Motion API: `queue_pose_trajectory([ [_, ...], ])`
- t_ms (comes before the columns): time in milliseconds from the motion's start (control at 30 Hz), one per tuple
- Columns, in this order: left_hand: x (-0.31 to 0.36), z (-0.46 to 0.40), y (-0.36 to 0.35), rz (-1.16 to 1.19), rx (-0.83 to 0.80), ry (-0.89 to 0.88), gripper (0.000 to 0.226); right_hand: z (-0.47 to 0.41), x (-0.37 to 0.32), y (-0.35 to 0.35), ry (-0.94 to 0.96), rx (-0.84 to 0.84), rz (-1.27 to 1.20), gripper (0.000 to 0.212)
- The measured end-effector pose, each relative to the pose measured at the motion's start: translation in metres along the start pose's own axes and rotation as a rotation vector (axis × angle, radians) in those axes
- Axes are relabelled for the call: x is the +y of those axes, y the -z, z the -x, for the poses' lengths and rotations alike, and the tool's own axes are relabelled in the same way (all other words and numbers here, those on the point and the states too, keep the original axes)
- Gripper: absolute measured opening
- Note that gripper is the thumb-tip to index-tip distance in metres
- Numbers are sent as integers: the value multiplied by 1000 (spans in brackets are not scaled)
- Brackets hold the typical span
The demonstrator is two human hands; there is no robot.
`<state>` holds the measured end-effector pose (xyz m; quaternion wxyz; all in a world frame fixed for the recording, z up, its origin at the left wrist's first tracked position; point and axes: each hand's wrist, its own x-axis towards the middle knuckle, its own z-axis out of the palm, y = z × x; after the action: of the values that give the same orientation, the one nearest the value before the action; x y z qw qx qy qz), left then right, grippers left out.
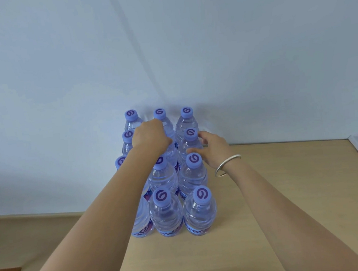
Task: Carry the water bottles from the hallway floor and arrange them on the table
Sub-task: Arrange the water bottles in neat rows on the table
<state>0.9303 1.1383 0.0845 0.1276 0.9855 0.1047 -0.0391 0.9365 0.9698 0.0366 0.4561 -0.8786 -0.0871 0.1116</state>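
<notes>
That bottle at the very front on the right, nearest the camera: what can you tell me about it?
The front right bottle is clear ribbed plastic, apparently full of water, standing upright on the light wooden table. Its lilac screw cap bears a dark purple swirl logo, and a blue and purple label wraps the lower body. It closes the right column of the bottle group, close beside its left neighbour; whether they touch is unclear. Neither hand touches it.

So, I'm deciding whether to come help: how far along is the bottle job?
Well along: about a dozen capped water bottles stand upright in rows on the table. The left hand covers a middle one; the right hand reaches around a right-column bottle. The hallway is out of view.
</notes>
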Motion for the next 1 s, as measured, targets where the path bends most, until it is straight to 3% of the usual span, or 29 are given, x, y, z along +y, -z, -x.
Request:
queue_pose_trajectory([
  [133, 0, -7, 12, 248, -54, 58, 63, -8, -8, 19, -79, -139, -141, 40],
  [200, 4, -16, 17, 340, 29, 84, 67, -21, -13, 28, -142, -31, -273, 37],
  [267, 9, -27, 18, 349, 72, 81, 62, -37, -17, 30, -153, 84, -290, 43],
  [400, 13, -43, 8, 265, -4, 93, 40, -58, -23, 19, -88, 47, -192, 53],
  [533, 13, -55, -2, 175, 27, 107, 21, -68, -22, 17, -38, 25, 63, 27],
  [800, 15, -62, -9, 70, 74, 114, 20, -68, -19, 16, -10, 57, 149, 19],
  [900, 12, -61, -4, 204, 38, 120, 26, -67, -20, 17, -12, 34, 169, 23],
  [1000, 7, -50, 7, 437, -2, 68, 51, -62, -25, 23, -42, -20, 114, 40],
])
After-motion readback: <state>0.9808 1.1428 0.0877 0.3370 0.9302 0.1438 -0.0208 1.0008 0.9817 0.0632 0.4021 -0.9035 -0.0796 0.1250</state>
